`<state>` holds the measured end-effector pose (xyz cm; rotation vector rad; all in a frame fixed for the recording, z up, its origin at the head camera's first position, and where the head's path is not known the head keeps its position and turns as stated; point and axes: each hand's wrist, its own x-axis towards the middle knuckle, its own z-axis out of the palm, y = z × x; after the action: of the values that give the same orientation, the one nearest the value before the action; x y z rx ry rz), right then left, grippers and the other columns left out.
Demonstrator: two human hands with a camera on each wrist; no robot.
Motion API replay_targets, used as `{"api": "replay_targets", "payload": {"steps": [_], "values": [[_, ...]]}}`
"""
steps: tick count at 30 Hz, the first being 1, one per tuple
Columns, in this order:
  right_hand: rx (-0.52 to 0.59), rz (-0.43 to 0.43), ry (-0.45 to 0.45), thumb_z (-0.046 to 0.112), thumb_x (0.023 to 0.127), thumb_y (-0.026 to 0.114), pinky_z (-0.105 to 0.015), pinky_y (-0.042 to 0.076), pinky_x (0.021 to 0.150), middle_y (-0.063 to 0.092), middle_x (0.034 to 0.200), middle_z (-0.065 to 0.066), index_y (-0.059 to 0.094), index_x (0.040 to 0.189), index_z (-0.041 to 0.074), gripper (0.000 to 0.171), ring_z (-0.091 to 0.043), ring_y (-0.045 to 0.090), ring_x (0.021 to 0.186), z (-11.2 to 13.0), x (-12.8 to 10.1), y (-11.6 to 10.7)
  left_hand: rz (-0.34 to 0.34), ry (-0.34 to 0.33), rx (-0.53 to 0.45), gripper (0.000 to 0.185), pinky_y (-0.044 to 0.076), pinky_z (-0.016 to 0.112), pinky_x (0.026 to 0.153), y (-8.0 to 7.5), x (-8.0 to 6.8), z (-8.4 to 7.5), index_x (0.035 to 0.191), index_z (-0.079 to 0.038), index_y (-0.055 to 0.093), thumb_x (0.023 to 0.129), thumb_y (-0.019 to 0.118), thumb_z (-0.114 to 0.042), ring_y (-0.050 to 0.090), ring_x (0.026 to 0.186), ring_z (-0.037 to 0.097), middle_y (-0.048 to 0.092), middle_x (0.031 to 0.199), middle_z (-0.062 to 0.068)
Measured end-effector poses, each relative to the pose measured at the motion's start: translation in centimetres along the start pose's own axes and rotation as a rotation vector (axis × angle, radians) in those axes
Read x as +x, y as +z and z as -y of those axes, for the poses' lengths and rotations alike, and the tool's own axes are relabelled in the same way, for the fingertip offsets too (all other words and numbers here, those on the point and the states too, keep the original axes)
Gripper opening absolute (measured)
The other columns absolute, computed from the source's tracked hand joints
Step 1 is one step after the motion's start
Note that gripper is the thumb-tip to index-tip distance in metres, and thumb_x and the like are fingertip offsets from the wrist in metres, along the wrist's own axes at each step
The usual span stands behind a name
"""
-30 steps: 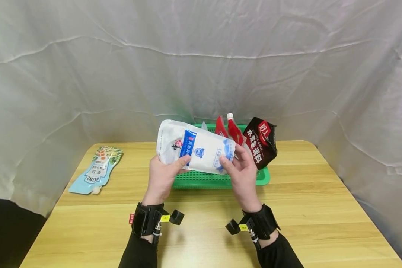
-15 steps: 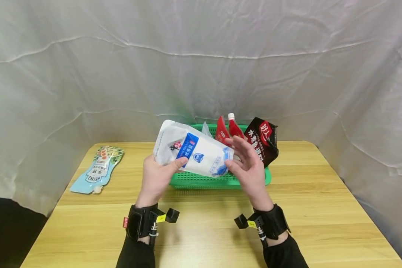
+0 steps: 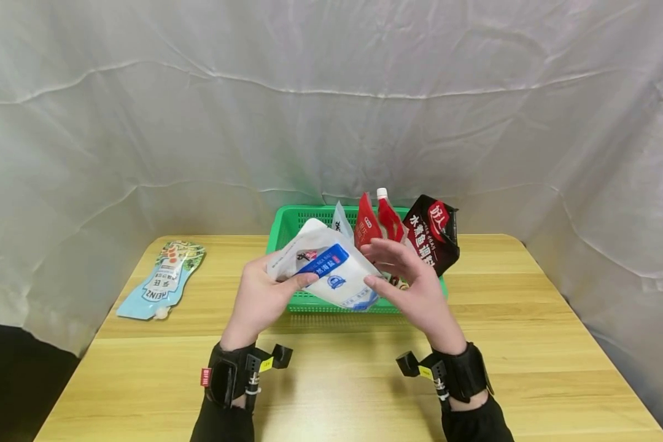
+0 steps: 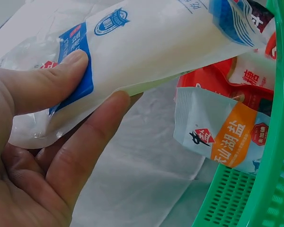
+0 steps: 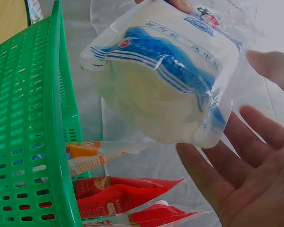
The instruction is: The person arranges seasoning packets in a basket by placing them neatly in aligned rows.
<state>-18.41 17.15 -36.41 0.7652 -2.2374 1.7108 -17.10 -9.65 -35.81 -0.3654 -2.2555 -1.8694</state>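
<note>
A white bag of sea salt (image 3: 338, 277) with a blue label hangs tilted over the front of the green basket (image 3: 277, 230), its right end lower. My left hand (image 3: 259, 301) grips its upper left end, thumb on top and fingers beneath. My right hand (image 3: 414, 288) is spread beside the bag's lower end, fingers apart and loosely bent; in the right wrist view the fingertips (image 5: 184, 150) come right up to the bag's bottom corner. Seen from the left wrist, a smaller salt packet (image 4: 222, 130) with an orange band stands in the basket behind the bag.
Red pouches (image 3: 367, 224) stand in the basket, one with a white cap (image 3: 382, 193). A black seasoning pouch (image 3: 432, 236) leans over its right end. To the left, a light blue Heinz pouch (image 3: 162, 279) lies on the wooden table (image 3: 530, 344). Grey cloth (image 3: 331, 123) hangs behind.
My right hand has let go of the salt bag's end and moved right, its fingers opening. The bag has swung steeper and lower in my left hand, uncovering more of the basket.
</note>
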Motion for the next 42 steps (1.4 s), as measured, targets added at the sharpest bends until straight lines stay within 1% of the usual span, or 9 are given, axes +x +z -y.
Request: {"api": "replay_targets", "payload": {"steps": [4,8,13,16,25,28,33,37,42], "values": [[-0.066,0.076,0.03,0.005,0.091,0.08,-0.035,0.057,0.099,0.068,0.134,-0.004,0.064,0.14,0.012,0.052,-0.019,0.064,0.121,0.0,0.0,0.0,0.03,0.006,0.034,0.033,0.063,0.037,0.083,0.1,0.0,0.0,0.117,-0.006,0.078,0.086,0.086,-0.015,0.076,0.1,0.022,0.079,0.107,0.008],[-0.119,0.15,0.067,0.01,0.09,0.082,-0.043,0.058,0.097,0.069,0.131,-0.005,0.063,0.14,0.011,0.053,-0.019,0.067,0.116,0.0,0.1,0.1,0.063,0.022,0.053,0.031,0.063,0.037,0.083,0.1,0.1,0.0,0.116,-0.007,0.078,0.086,0.086,-0.013,0.076,0.099,0.022,0.079,0.107,0.007],[-0.141,0.246,0.138,0.017,0.091,0.083,-0.04,0.058,0.096,0.071,0.125,-0.004,0.064,0.14,0.01,0.052,-0.018,0.069,0.109,-0.1,0.0,0.3,0.087,0.038,0.06,0.03,0.063,0.035,0.08,0.2,0.1,0.1,0.115,-0.005,0.079,0.086,0.085,-0.009,0.076,0.094,0.02,0.079,0.105,0.007],[-0.152,0.265,0.137,0.018,0.091,0.082,-0.038,0.058,0.096,0.073,0.12,-0.002,0.067,0.135,0.01,0.048,-0.016,0.069,0.106,-0.2,0.0,0.4,0.093,0.042,0.069,0.03,0.063,0.034,0.08,0.2,0.1,0.2,0.115,-0.005,0.079,0.086,0.085,-0.008,0.076,0.093,0.019,0.079,0.105,0.007],[-0.143,0.202,0.013,0.013,0.091,0.082,-0.033,0.062,0.087,0.076,0.112,-0.001,0.073,0.125,0.009,0.035,-0.013,0.073,0.097,-0.8,-0.2,0.9,0.089,0.07,0.083,0.03,0.063,0.034,0.076,0.4,0.1,-0.1,0.117,-0.007,0.078,0.088,0.084,-0.008,0.075,0.089,0.019,0.079,0.107,0.007],[-0.13,0.169,-0.006,0.01,0.09,0.082,-0.033,0.063,0.084,0.076,0.11,-0.003,0.074,0.122,0.007,0.034,-0.014,0.074,0.093,-1.0,-0.2,1.1,0.045,0.112,0.087,0.034,0.062,0.032,0.075,0.4,0.2,-0.2,0.12,-0.01,0.076,0.087,0.085,-0.008,0.073,0.091,0.019,0.077,0.111,0.006],[-0.109,0.134,0.012,0.011,0.09,0.082,-0.032,0.063,0.081,0.077,0.11,-0.005,0.073,0.121,0.007,0.032,-0.014,0.074,0.091,-1.2,-0.5,1.9,-0.037,0.194,0.086,0.037,0.06,0.032,0.076,-0.3,0.4,-0.8,0.121,-0.017,0.074,0.087,0.086,-0.01,0.069,0.1,0.016,0.074,0.114,-0.001],[-0.107,0.087,0.003,0.01,0.089,0.083,-0.032,0.063,0.077,0.077,0.108,-0.005,0.073,0.118,0.007,0.03,-0.015,0.072,0.088,-1.2,-0.6,2.7,-0.01,0.29,0.177,0.033,0.06,0.03,0.08,-0.9,1.1,-1.9,0.121,-0.021,0.076,0.09,0.084,-0.014,0.066,0.109,0.011,0.072,0.117,-0.008],[-0.127,0.014,-0.033,0.005,0.086,0.085,-0.032,0.063,0.072,0.074,0.103,-0.005,0.072,0.111,0.006,0.028,-0.015,0.069,0.087,-1.1,-0.6,3.8,0.097,0.442,0.354,0.03,0.062,0.028,0.073,-1.6,2.6,-3.6,0.119,-0.017,0.077,0.09,0.083,-0.014,0.07,0.104,0.011,0.074,0.114,-0.006]]}}
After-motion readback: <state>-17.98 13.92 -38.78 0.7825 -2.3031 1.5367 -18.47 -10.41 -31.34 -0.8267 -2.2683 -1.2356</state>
